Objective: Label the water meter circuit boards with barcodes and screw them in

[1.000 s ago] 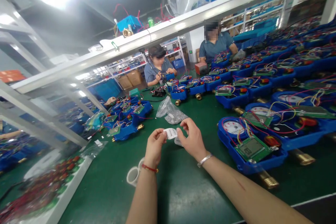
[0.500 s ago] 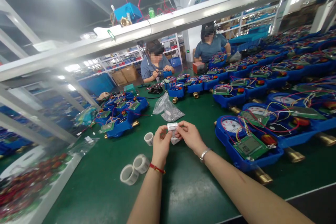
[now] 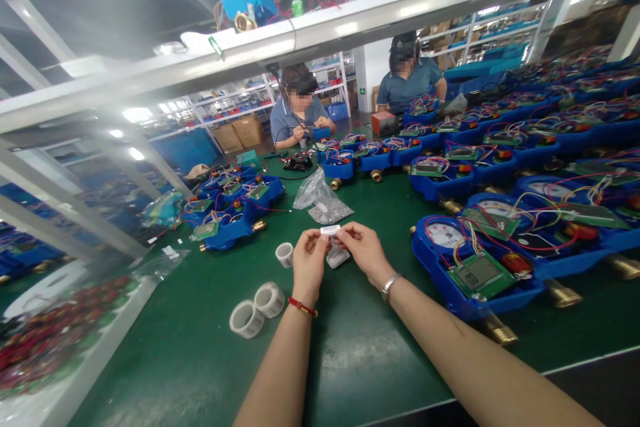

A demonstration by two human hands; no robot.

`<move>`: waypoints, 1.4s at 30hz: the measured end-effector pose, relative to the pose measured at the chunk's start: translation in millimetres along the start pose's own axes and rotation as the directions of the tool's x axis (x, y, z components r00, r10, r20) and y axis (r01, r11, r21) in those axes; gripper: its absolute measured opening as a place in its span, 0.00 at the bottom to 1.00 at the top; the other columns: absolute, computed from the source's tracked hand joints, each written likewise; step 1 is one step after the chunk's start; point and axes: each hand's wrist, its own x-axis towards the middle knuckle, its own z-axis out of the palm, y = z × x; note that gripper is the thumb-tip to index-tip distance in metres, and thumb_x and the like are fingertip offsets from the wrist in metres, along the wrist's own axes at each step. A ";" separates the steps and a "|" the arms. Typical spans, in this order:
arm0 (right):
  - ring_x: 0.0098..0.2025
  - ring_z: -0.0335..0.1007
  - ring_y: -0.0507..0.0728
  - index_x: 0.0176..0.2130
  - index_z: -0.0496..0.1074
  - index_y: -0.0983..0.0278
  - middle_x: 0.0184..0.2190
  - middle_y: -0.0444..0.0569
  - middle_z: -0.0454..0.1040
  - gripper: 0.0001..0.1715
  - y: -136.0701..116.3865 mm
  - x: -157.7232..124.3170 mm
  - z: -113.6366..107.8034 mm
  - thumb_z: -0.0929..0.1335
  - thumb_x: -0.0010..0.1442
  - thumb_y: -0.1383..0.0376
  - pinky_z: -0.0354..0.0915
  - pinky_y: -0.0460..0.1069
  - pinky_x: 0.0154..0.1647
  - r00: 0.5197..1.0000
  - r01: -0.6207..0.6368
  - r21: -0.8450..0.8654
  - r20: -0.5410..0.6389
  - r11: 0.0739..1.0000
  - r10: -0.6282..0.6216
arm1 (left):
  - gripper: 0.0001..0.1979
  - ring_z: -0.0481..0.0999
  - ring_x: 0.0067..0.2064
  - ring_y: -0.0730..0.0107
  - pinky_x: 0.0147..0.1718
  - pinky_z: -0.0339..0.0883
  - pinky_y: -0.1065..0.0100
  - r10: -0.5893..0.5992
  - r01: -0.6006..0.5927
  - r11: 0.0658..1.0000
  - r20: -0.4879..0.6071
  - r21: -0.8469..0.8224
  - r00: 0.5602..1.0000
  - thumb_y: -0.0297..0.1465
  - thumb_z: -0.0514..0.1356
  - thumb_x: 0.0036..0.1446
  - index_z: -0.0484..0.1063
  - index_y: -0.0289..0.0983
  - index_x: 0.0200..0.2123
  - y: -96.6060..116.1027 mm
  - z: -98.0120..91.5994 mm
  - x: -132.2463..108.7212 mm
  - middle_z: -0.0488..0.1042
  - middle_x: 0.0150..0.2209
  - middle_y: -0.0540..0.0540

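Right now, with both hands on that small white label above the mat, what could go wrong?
1. The label is pinched only at its ends by the left hand and right hand; it may curl or stick to a finger.
2. If it slips, it could drop onto the clear packet just below.
3. The tape rolls lie near the left forearm; a nudge might send them rolling across the mat.

Both forearms stretched forward; left hand (image 3: 309,261) and right hand (image 3: 367,252) raised together, fingertips pinched, nearly meeting.
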 end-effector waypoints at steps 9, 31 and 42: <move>0.25 0.72 0.51 0.31 0.65 0.62 0.24 0.41 0.74 0.16 0.2 -2.3 4.9 0.73 0.48 0.57 0.69 0.46 0.29 0.997 -0.071 0.089 -0.029 0.994 0.073 | 0.11 0.72 0.32 0.72 0.35 0.65 0.70 0.096 -0.097 0.992 0.009 0.075 0.995 0.37 0.65 0.50 0.71 0.35 0.31 2.0 0.5 -1.5 0.73 0.30 0.49; 0.28 0.73 0.52 0.35 0.69 0.64 0.28 0.44 0.76 0.21 -4.4 -2.5 4.5 0.74 0.46 0.54 0.70 0.48 0.34 0.991 -0.129 0.183 0.049 0.975 0.122 | 0.12 0.75 0.39 0.71 0.42 0.69 0.69 0.054 -0.052 0.997 0.044 -0.057 0.998 0.34 0.66 0.50 0.73 0.35 0.37 6.0 4.2 -2.4 0.76 0.38 0.46; 0.28 0.71 0.50 0.32 0.72 0.64 0.29 0.43 0.75 0.18 -3.4 -1.3 4.1 0.76 0.44 0.57 0.70 0.46 0.32 0.995 -0.095 0.169 0.022 0.981 0.093 | 0.13 0.76 0.34 0.70 0.37 0.71 0.67 0.015 -0.014 0.999 0.036 -0.029 0.999 0.37 0.63 0.52 0.73 0.34 0.37 2.3 3.3 -0.4 0.77 0.37 0.44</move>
